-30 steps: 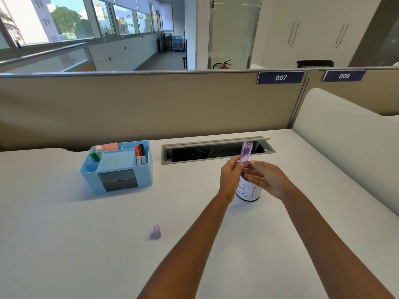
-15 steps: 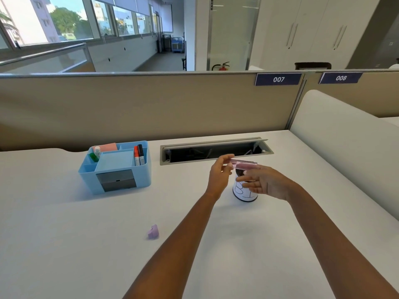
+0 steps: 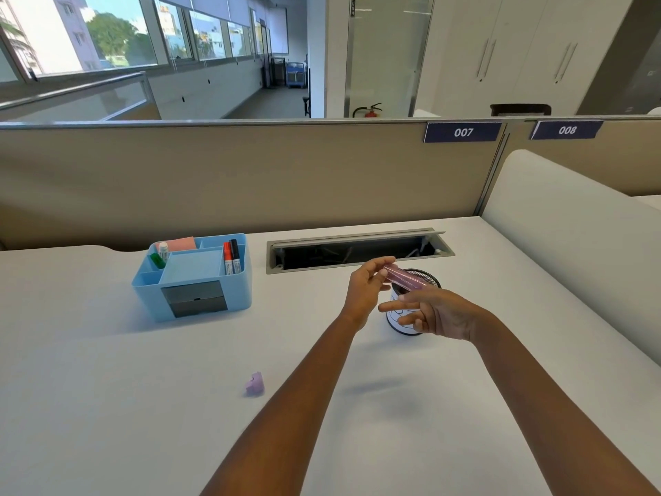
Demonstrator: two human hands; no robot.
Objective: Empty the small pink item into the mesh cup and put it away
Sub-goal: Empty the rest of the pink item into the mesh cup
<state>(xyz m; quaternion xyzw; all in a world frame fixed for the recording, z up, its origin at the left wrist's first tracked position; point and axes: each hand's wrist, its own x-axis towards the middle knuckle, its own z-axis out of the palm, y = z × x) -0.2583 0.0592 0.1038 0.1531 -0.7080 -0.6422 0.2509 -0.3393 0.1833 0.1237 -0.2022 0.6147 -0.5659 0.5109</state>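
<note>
Pink translucent plastic tube (image 3: pixel 403 278) tilted over black wire-mesh cup (image 3: pixel 425 277), pinched at its upper end by left hand (image 3: pixel 365 291). Right hand (image 3: pixel 434 313) loose, fingers spread, in front of the cup, gripping nothing. Small lilac cap (image 3: pixel 255 384) lying apart on white tabletop (image 3: pixel 107 406).

Bright daylight pours through the windows (image 3: pixel 118 37), washing out the view outside. On the white desk (image 3: pixel 107 406), soft, faint shadows fall beneath the forearms. Wide-angle bending bows the partition (image 3: pixel 232 173); the hands look slightly motion-blurred.
</note>
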